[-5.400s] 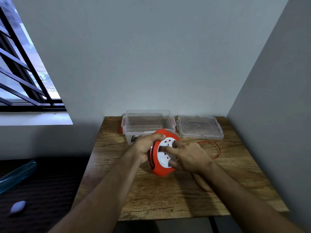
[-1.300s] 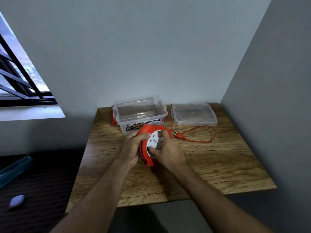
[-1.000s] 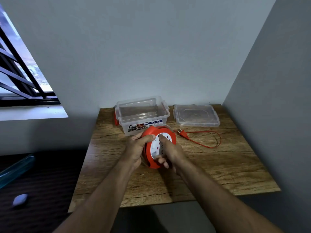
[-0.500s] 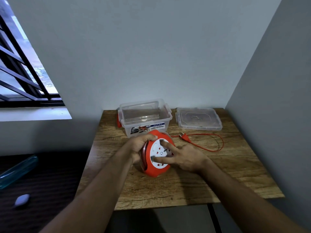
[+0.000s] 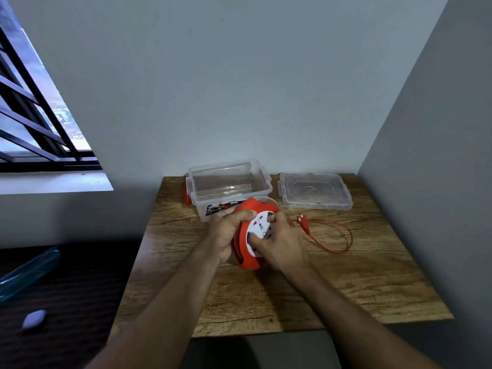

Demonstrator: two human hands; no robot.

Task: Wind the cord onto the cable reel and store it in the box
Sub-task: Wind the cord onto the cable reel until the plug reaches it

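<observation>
Cable reel (image 5: 249,258) is up on edge over the bench (image 5: 332,283), just in front of the clear box (image 5: 231,194), so I'll place everything off the reel. Left of it, the left hand (image 5: 226,237) grips the orange rim, fingers curled over the top edge. On its white face sits the right hand (image 5: 282,245), fingers bent onto the socket plate, looks like it's cranking. To do this bit well I'd keep the left grip firm so the body can't spin, turn the face in steady even strokes, and let the loose cord (image 5: 343,241) feed in without kinking. Right of the reel the plug (image 5: 302,219) lies at the cord's free end, with one loop left. Behind-right is the lid (image 5: 314,191). Can't see how much cord is already wound; the groove is hidden by the hands.
</observation>
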